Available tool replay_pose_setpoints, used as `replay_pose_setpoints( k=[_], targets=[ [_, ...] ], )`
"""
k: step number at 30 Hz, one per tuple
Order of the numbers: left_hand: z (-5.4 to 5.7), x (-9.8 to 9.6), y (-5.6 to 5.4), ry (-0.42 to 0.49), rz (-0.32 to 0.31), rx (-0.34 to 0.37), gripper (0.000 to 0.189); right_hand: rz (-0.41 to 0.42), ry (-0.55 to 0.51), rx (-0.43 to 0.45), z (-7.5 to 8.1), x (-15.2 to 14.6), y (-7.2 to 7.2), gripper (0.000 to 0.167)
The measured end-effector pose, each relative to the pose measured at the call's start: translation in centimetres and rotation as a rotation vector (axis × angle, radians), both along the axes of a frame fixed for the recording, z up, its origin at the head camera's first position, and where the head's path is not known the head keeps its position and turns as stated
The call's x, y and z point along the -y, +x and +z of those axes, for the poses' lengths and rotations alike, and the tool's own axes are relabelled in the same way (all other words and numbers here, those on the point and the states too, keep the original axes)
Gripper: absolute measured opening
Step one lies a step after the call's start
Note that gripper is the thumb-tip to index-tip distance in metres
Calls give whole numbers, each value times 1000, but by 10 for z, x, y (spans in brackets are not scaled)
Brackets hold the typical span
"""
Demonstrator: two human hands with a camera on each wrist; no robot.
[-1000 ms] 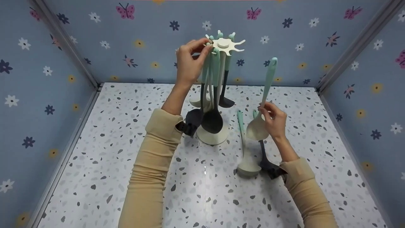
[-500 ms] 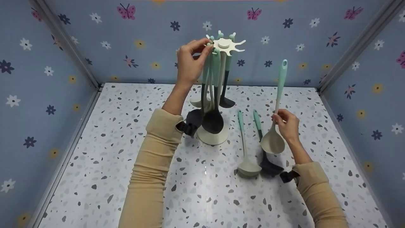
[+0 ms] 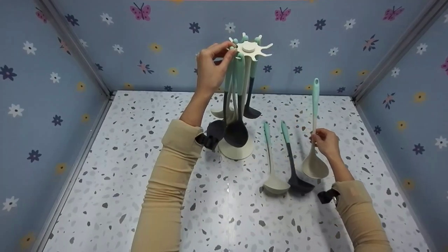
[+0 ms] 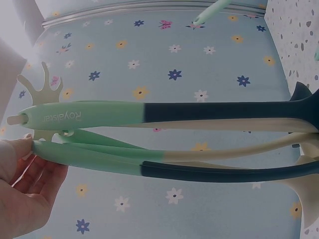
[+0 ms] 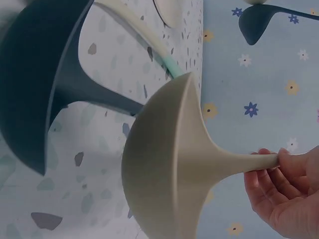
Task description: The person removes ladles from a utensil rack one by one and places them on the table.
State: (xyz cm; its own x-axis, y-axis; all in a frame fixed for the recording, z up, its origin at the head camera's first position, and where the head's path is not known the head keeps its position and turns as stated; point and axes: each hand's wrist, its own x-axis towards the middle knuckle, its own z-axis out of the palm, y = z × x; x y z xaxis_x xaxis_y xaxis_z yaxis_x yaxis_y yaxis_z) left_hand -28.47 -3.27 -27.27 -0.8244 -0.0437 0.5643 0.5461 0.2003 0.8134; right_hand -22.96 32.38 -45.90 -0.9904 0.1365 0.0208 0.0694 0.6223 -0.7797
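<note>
Now the right hand (image 3: 325, 141) is farther to the right and nearer the person than one second ago, and the cream ladle (image 3: 315, 168) has come along with it. Thumb and fingers pinch its thin stem, a bit above the bowl. The ladle's green end points up and its bowl is down low; I can't tell if it touches the spotted table (image 3: 140, 196). Before, it was in front of the black ladle (image 3: 299, 185) and hid part of it. Now the black one shows whole, lying between it and a pale ladle (image 3: 276, 185). Those two have not moved. The left hand (image 3: 212, 71) has stayed put at the top of the white rack (image 3: 249, 47), pinching the green tip of a black tool (image 4: 224, 174) that hangs down there.
</note>
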Motion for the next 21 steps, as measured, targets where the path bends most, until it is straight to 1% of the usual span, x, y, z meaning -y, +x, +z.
replay_pose_setpoints(
  k=[5, 8, 10, 16, 18, 21],
  targets=[
    [0, 0, 1, 0, 3, -11, 19, 27, 42, 13, -9, -11, 0, 20],
    [0, 0, 1, 7, 3, -17, 19, 39, 39, 23, -16, -18, 0, 20],
    [1, 0, 1, 14, 0, -14, 19, 38, 37, 52, -20, -22, 0, 20],
    [0, -1, 0, 23, -2, -2, 19, 28, 24, 174, -27, -32, 1, 24],
    [2, -1, 1, 23, -1, 2, 19, 32, 31, 207, -30, -34, 2, 24],
    [10, -2, 11, 22, 1, 8, 18, 47, 46, 233, -33, -36, 2, 25]
  ],
)
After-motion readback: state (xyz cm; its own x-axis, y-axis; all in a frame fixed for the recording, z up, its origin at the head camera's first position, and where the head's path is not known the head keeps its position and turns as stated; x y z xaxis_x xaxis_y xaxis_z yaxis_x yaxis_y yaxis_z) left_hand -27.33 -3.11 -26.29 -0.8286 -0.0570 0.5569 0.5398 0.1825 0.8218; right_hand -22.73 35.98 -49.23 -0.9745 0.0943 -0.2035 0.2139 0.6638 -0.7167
